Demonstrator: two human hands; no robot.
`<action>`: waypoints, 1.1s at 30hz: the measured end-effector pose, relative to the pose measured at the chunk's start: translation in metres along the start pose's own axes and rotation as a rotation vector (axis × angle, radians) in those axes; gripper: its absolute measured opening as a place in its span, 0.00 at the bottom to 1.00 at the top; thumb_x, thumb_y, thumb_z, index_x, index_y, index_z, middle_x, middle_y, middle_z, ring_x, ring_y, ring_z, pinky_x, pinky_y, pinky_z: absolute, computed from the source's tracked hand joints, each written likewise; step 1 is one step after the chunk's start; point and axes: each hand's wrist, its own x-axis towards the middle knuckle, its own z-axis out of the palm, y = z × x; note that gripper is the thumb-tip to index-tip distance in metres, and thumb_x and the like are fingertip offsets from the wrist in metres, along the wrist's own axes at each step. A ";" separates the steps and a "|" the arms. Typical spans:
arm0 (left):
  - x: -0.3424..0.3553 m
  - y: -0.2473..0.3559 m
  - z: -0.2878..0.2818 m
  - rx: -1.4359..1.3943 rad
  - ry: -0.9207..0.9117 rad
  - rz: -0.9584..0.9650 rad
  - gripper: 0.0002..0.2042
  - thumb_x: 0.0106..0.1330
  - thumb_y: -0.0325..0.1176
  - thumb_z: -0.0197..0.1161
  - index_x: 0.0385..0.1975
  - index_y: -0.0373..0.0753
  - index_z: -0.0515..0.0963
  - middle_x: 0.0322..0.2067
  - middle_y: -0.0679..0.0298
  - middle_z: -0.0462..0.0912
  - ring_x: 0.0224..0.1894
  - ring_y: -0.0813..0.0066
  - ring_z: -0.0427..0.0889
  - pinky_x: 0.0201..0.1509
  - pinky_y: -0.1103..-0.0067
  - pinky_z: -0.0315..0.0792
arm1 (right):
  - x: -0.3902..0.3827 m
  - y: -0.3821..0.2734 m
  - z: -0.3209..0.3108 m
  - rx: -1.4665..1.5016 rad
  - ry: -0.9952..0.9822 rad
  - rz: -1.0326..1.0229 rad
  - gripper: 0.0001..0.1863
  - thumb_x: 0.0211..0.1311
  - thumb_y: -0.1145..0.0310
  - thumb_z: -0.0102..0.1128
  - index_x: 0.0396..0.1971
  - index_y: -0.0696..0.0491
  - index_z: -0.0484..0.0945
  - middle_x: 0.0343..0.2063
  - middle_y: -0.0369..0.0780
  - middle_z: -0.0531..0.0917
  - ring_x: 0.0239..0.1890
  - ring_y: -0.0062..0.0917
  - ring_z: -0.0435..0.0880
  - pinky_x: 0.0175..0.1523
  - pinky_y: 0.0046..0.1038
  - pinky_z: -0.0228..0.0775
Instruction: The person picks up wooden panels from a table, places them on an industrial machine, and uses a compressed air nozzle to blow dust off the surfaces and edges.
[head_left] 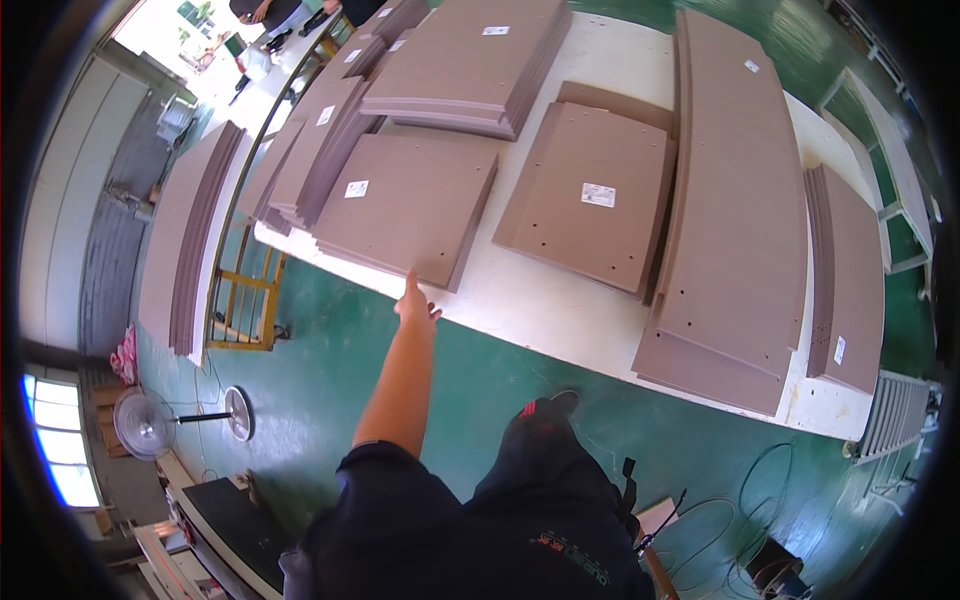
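Observation:
My left hand [413, 302] reaches forward with its index finger stretched out and nothing held. The fingertip overlaps the near edge of a short stack of brown-grey flat panels [420, 195]; I cannot tell whether it touches. That stack's top panel has small holes and a white label [357, 189]. To its right lies another stack of holed panels [590, 160], also labelled. My right hand is out of view.
A white-topped table [560, 330] bears the stacks, including a taller one [460, 60] behind and long panels [735, 200] at right. More panels [185, 230] lie on a yellow-framed cart [245, 310] at left. A fan [145, 422] and cables [750, 500] are on the green floor.

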 end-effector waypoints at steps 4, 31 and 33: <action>0.053 -0.001 0.016 -0.082 -0.231 -0.010 0.45 0.53 0.61 0.65 0.62 0.33 0.58 0.47 0.56 0.71 0.43 0.62 0.74 0.46 0.66 0.73 | 0.002 -0.011 -0.007 -0.002 -0.012 -0.028 0.11 0.60 0.62 0.54 0.39 0.52 0.74 0.31 0.42 0.79 0.30 0.35 0.76 0.35 0.40 0.68; 0.027 0.148 0.238 1.847 -0.193 1.050 0.20 0.56 0.35 0.58 0.50 0.39 0.77 0.52 0.54 0.78 0.57 0.59 0.76 0.63 0.67 0.65 | -0.141 0.042 0.004 0.193 0.152 0.291 0.10 0.54 0.66 0.62 0.26 0.58 0.75 0.22 0.37 0.77 0.25 0.26 0.73 0.32 0.34 0.66; 0.019 0.149 0.238 1.914 -0.235 1.093 0.18 0.56 0.32 0.56 0.46 0.38 0.80 0.52 0.53 0.79 0.56 0.59 0.77 0.60 0.68 0.69 | -0.142 0.040 0.010 0.198 0.144 0.296 0.10 0.53 0.66 0.62 0.25 0.58 0.75 0.21 0.37 0.77 0.24 0.25 0.73 0.31 0.34 0.66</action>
